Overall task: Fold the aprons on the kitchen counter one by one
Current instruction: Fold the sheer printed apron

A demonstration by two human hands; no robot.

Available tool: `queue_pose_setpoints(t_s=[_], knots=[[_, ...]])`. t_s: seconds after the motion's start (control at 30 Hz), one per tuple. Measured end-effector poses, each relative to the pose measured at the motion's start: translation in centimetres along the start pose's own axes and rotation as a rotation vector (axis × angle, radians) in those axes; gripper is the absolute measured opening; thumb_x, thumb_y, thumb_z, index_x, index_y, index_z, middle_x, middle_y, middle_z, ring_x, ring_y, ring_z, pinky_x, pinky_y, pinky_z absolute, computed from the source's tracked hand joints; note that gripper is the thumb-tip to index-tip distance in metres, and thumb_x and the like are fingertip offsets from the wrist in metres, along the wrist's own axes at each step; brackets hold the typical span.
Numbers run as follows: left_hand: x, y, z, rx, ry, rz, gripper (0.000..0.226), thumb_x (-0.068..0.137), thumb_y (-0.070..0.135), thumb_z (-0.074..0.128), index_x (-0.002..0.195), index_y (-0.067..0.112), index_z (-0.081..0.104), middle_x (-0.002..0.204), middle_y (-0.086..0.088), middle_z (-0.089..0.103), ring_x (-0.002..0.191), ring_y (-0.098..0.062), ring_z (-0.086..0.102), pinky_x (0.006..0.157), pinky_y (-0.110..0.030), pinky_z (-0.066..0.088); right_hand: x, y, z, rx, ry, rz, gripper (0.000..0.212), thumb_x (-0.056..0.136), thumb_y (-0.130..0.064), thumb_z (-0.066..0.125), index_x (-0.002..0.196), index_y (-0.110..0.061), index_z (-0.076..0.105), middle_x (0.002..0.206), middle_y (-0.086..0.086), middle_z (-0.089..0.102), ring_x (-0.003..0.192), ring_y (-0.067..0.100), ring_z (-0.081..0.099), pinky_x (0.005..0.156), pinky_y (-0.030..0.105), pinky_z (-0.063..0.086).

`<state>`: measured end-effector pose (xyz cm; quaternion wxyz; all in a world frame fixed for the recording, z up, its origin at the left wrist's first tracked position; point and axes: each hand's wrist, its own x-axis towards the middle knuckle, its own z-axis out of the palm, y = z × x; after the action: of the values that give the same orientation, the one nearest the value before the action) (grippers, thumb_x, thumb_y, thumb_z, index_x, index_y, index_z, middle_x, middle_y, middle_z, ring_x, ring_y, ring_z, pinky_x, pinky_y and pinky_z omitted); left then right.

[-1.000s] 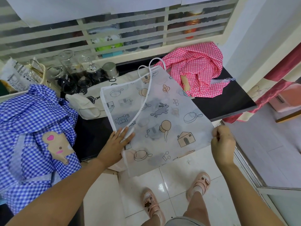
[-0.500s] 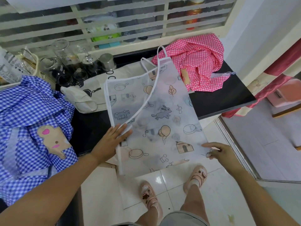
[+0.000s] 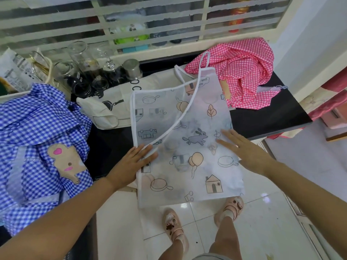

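**Printed apron [image 3: 189, 147] folded lengthwise, pressed flat**
It lies on the worktop [image 3: 266, 119], lower half overhanging the front edge. Left grip [image 3: 129, 166] and right grip [image 3: 251, 154] are released, fingers straight, pressing only. Risk: if pressure lifts, the overhang's weight could drag the fold off.

A black counter [image 3: 262, 119] runs along the far side beneath a window [image 3: 150, 21] with pale horizontal bars. A white wall [image 3: 309, 44] rises at right. Glossy white floor tiles [image 3: 262, 231] lie near, and a red curtain [image 3: 334, 102] hangs far right.
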<state>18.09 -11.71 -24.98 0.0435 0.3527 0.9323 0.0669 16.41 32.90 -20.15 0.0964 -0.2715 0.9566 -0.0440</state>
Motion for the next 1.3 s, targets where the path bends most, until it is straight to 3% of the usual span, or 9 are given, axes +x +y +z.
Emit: queue_pose_setpoints(t_s=[0.2,0.5,0.6,0.67,0.77,0.83,0.93,1.07,1.3], knots=[[0.2,0.1,-0.2,-0.055,-0.006,-0.062,0.124,0.060,-0.001,0.083,0.154,0.020,0.005,0.161,0.008,-0.002,0.148,-0.011,0.001,0.120,-0.028,0.002,1.9,2.9,1.8,-0.178,-0.072,-0.101,0.130,0.060,0.012,0.077,0.153,-0.030,-0.003,0.161,-0.001,-0.006,0.147,0.017,-0.008,0.115,0.037,0.017],[0.4,-0.6,-1.7,-0.295,0.124,-0.072,0.082,0.071,0.003,0.080,0.142,0.024,0.044,0.149,0.009,0.037,0.140,0.013,0.011,0.115,-0.011,0.010,2.9,4.4,2.0,0.030,0.063,-0.250,0.098,0.069,-0.002,0.081,0.148,-0.023,0.028,0.156,0.005,0.025,0.143,0.017,0.017,0.113,0.044,0.023],[1.3,0.4,-4.5,-0.866,0.056,-0.441,0.062,0.082,0.002,0.069,0.124,0.046,0.058,0.132,0.023,0.054,0.123,0.006,0.047,0.103,-0.013,0.037,3.3,3.9,1.3,0.386,0.058,-0.064,0.067,0.089,0.006,0.056,0.145,-0.026,0.038,0.150,0.000,0.037,0.141,0.011,0.026,0.119,0.039,0.018],[2.8,0.6,-6.4,-1.222,0.072,-0.732,0.032,0.092,-0.004,0.053,0.100,0.021,0.070,0.105,-0.005,0.068,0.094,-0.014,0.064,0.081,-0.018,0.051,3.8,3.1,-0.9,0.725,0.013,0.211,0.039,0.097,-0.004,0.050,0.129,-0.025,0.057,0.133,-0.001,0.058,0.126,0.010,0.050,0.112,0.038,0.034],[5.1,-0.5,-7.5,-1.224,0.118,-0.957,0.036,0.096,-0.009,0.039,0.070,0.008,0.058,0.063,-0.006,0.055,0.060,-0.016,0.053,0.053,-0.013,0.046,5.5,2.8,-3.3,0.990,-0.015,0.497,0.048,0.098,0.000,0.042,0.077,-0.031,0.071,0.076,-0.013,0.070,0.074,0.000,0.064,0.088,0.030,0.049],[6.5,-1.3,-8.2,-1.227,0.112,-1.000,0.019,0.101,0.011,0.043,0.095,0.005,0.061,0.081,-0.001,0.059,0.076,-0.010,0.057,0.074,-0.019,0.044,7.2,3.0,-3.8,0.961,0.030,0.624,0.050,0.100,-0.010,0.042,0.058,-0.033,0.055,0.060,-0.009,0.054,0.058,0.005,0.050,0.082,0.032,0.040],[8.2,-3.1,-7.7,-1.120,-0.014,-1.050,0.037,0.097,0.048,0.044,0.103,0.016,0.061,0.104,-0.002,0.061,0.095,-0.016,0.057,0.082,-0.025,0.042,9.4,2.4,-4.7,1.045,0.129,0.717,0.046,0.095,-0.056,0.037,0.069,-0.021,0.051,0.068,-0.004,0.046,0.067,0.012,0.042,0.079,0.030,0.032],[9.4,-3.6,-7.7,-1.041,-0.009,-1.163,0.044,0.098,0.046,0.045,0.079,0.009,0.060,0.077,-0.008,0.058,0.068,-0.017,0.053,0.058,-0.023,0.040,10.4,2.5,-4.6,1.133,0.078,0.764,0.071,0.091,-0.059,0.043,0.125,0.001,0.057,0.124,0.012,0.059,0.114,0.032,0.054,0.105,0.037,0.034],[8.4,-3.0,-7.9,-1.008,-0.067,-0.974,0.016,0.090,0.034,0.064,0.086,0.019,0.065,0.084,0.005,0.064,0.076,-0.007,0.059,0.058,-0.012,0.043,9.8,1.6,-4.2,1.184,0.094,0.667,0.028,0.087,-0.039,0.065,0.084,-0.011,0.060,0.086,0.000,0.063,0.082,0.019,0.059,0.072,0.025,0.040]])
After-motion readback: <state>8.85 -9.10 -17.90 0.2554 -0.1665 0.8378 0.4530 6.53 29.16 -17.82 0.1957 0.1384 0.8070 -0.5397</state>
